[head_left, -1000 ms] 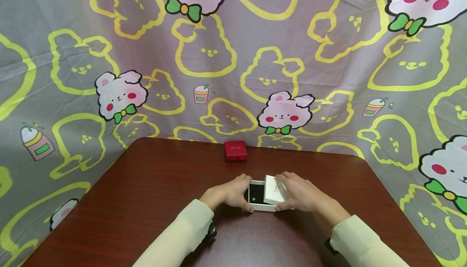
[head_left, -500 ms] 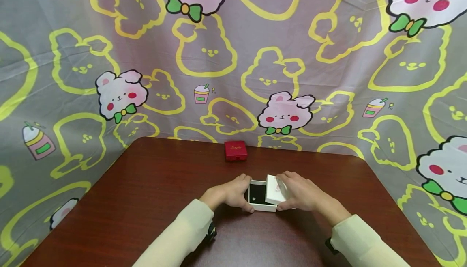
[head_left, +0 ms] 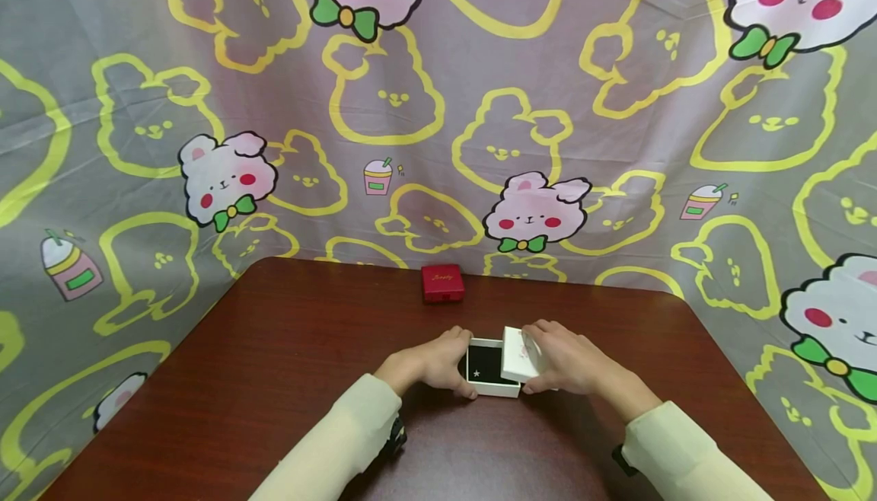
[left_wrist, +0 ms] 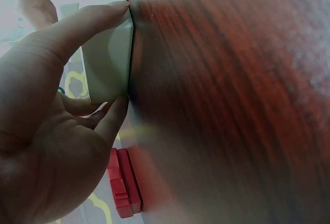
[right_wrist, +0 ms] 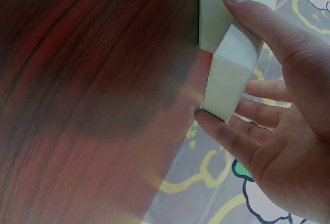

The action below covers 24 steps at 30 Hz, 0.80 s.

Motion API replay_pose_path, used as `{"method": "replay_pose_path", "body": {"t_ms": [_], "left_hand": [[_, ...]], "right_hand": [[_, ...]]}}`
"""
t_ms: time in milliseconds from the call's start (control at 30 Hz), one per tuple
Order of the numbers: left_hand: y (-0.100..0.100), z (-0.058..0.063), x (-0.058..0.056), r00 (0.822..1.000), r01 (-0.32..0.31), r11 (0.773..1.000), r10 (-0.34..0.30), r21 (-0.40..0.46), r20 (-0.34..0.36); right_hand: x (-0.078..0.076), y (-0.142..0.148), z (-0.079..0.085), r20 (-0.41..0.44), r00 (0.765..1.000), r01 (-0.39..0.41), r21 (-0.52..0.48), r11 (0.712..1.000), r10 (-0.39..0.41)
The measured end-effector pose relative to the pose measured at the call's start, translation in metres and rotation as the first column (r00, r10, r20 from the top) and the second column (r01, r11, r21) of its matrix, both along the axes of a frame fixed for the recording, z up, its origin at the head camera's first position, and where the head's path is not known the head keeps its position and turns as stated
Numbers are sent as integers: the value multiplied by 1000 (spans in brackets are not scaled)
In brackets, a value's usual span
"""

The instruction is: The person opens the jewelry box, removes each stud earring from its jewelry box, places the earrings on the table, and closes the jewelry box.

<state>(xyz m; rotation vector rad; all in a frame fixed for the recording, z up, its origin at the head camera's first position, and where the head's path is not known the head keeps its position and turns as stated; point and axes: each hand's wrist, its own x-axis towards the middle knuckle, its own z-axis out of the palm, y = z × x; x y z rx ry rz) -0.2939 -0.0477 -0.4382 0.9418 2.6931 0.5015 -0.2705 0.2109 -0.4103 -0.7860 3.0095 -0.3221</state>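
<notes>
A small white box base [head_left: 495, 390] lined in black sits on the table, with a tiny star-shaped piece [head_left: 476, 373] on the lining. My left hand [head_left: 438, 364] grips the base at its left end; the left wrist view shows thumb and fingers on opposite sides of the base [left_wrist: 109, 62]. My right hand [head_left: 565, 360] holds the white lid [head_left: 518, 355], tilted over the right part of the base. In the right wrist view the lid [right_wrist: 229, 82] lies between thumb and fingers, and the lining's right part is hidden under it.
A red box [head_left: 442, 282] with gold lettering stands at the back of the brown table [head_left: 308, 333]. Behind the table hangs a patterned cloth [head_left: 425, 105].
The right hand has shifted the lid slightly to the right, and more of the black lining shows. My left hand and the base have stayed in place.
</notes>
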Motion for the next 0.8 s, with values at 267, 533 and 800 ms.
{"method": "replay_pose_path", "body": {"t_ms": [267, 533, 800], "left_hand": [[0, -1, -1, 1000, 0, 1000, 0, 3, -1], [0, -2, -1, 1000, 2, 1000, -2, 2, -5], [-1, -4, -3, 1000, 4, 1000, -4, 1, -7]], "right_hand": [[-2, 2, -1, 6, 1000, 7, 2, 1000, -7], [-4, 2, -2, 9, 1000, 6, 7, 1000, -6], [-6, 4, -3, -13, 1000, -3, 7, 1000, 3]]}}
